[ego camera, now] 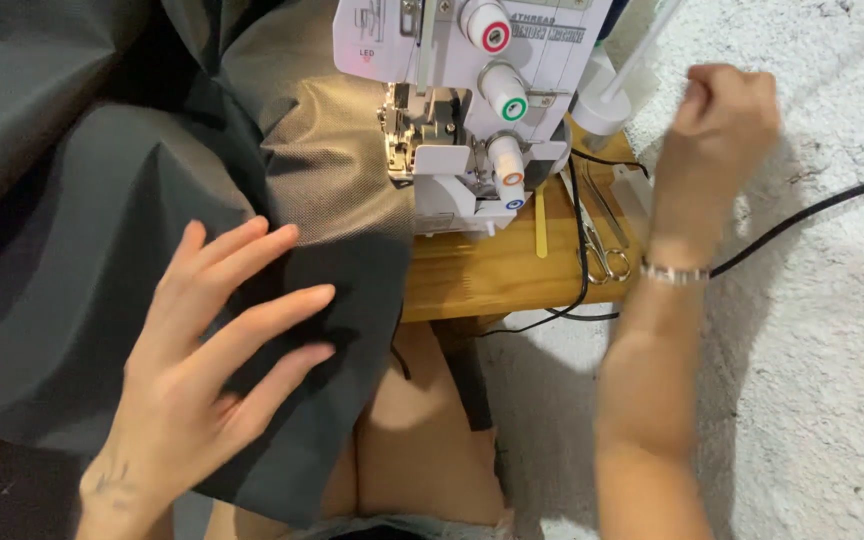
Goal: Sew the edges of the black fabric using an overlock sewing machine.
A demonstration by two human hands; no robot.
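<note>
Dark fabric (pixel 102 250) under left hand (pixel 202 350); right hand (pixel 722 120) well apart.

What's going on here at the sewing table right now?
A person sits at a white sewing machine on a small wooden table. The left hand lies flat, fingers spread, on dark grey fabric that drapes over the lap and runs up under the machine's needle area. The right hand is raised in a loose fist beside the machine, off the fabric; whether it holds anything cannot be told. Scissors and a black cable lie to the machine's right.
</note>
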